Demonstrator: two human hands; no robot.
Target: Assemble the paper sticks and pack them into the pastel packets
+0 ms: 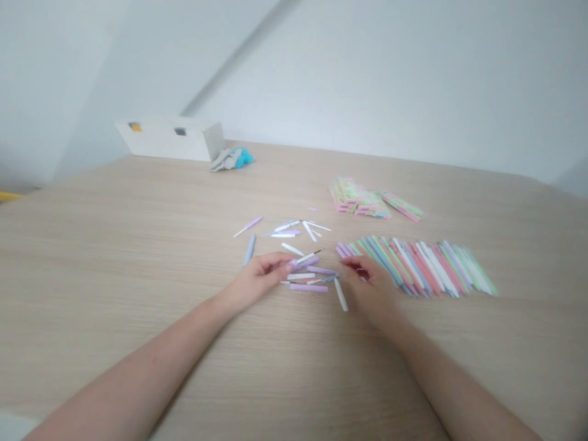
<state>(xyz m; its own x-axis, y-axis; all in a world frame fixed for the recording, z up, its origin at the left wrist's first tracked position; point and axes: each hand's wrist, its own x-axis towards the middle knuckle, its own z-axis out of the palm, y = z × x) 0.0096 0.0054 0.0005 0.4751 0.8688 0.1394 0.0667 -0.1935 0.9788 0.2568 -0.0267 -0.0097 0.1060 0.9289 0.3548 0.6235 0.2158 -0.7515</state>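
My left hand (261, 278) pinches a slim white pen-like piece (307, 258) with a thin dark tip pointing up and right. Under and beside it lies a loose pile of purple, white and blue pen parts, among them a purple tube (309, 288) and a white tube (340, 295). My right hand (374, 291) has its fingers curled together at the left end of a row of pastel pens (427, 266). Anything between those fingers is hidden or too blurred to name.
Beyond the pile are scattered white pieces (310, 231), a purple piece (250, 225) and a blue tube (249, 250). Stacked pink-and-green packets (353, 197) lie behind the row. A white box (169, 139) and grey-and-blue gloves (232, 159) sit at the table's back left.
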